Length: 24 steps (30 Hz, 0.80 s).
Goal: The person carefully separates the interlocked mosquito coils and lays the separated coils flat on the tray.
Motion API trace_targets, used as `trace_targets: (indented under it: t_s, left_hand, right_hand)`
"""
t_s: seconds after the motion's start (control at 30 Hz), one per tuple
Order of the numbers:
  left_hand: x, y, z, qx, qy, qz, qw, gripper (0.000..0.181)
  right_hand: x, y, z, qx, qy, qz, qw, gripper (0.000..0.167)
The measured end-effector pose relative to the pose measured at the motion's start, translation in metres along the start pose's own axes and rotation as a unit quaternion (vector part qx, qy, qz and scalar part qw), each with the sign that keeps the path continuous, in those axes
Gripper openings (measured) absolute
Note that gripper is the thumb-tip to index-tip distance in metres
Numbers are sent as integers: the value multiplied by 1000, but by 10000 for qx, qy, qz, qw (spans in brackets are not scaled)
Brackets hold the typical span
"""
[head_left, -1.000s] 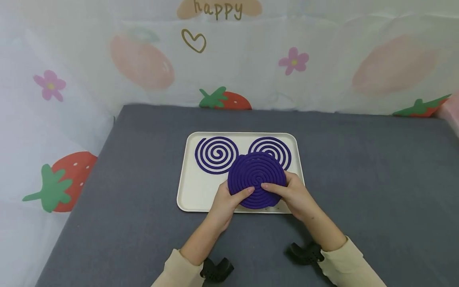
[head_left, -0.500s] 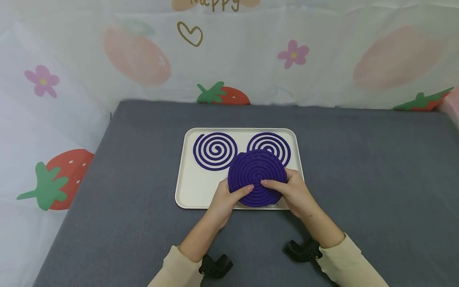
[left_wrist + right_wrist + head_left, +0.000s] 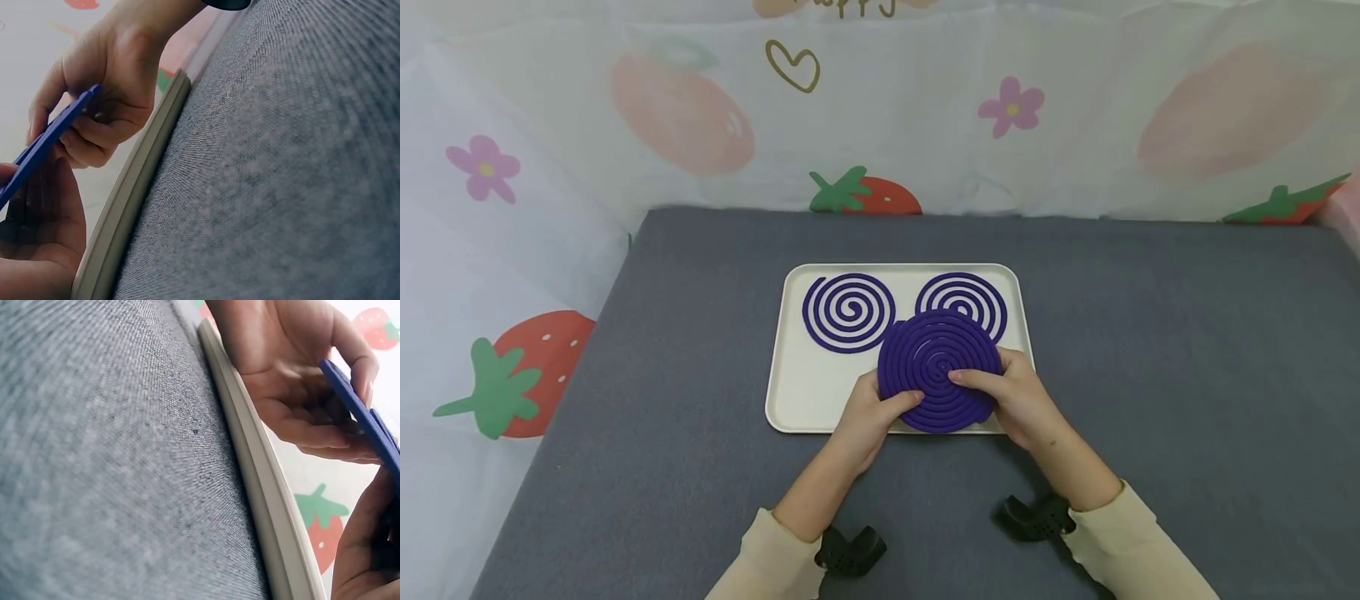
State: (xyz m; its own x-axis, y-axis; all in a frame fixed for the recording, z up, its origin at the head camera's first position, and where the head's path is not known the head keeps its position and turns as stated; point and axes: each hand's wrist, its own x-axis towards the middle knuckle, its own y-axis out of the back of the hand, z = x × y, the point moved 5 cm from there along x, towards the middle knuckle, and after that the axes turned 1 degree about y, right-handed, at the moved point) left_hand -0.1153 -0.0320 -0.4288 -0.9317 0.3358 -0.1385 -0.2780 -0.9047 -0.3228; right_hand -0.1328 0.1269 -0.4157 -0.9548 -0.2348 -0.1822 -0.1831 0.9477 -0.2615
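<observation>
Both hands hold a flat purple spiral disc point(image 3: 936, 342), its coils lying close together, above the front right part of a cream tray point(image 3: 812, 392). My left hand point(image 3: 867, 415) grips its lower left edge, thumb on top and fingers beneath. On the right edge, my right hand point(image 3: 1021, 402) pinches it the same way, its thumb reaching near the centre. The left wrist view shows the disc point(image 3: 47, 144) tilted, nearly edge-on. On the tray lie two purple spirals with open coils: one at the back left point(image 3: 850, 312), one at the back right point(image 3: 992, 292), partly hidden by the disc.
The tray stands on a grey cloth-covered table point(image 3: 1165, 358). Behind and to the left hangs a white curtain point(image 3: 925, 100) printed with strawberries and flowers. Black wrist devices point(image 3: 852, 552) sit below both forearms, close to the tabletop.
The whole head view has shifted slightly upward. Between my hands the disc has turned a little, and the left thumb has slid back toward its edge. Both hands still hold it.
</observation>
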Motion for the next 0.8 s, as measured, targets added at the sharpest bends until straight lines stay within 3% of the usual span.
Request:
trace_targets:
  t_s: [0.53,0.8]
  left_hand:
    - [2,0,-2,202,47,-217,9996,49]
    - [1,0,-1,192,-86,-334,9992,51]
  right_hand:
    - [1,3,3,378,-49,-66,9993,26]
    - [0,1,3,316,8,-157,9994,27]
